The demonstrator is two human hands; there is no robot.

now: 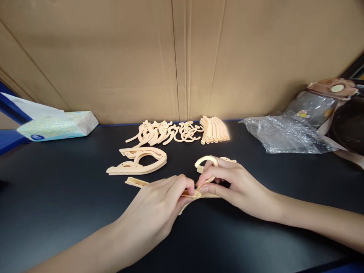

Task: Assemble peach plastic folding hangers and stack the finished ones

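My left hand (167, 197) is closed around a beige plastic hanger arm (135, 182), whose hollow end sticks out to the left of my knuckles. Between the thumb and fingers of my right hand (233, 182) is a curved hanger hook (206, 160), its loop facing up. The hook's lower end meets the arm at my left fingertips; whether they are joined I cannot tell. More beige parts show under and behind my right hand, partly hidden. Left of and beyond my hands lie folded hangers (152, 165) with their hooks curled inward.
Toward the back of the black table (71, 204) lie a heap of loose hooks (155, 132) and a row of hanger arms (214, 131). A tissue pack (62, 125) is at left. Clear plastic bag (287, 134) and bottle (315, 102) stand right, before a cardboard wall (127, 57).
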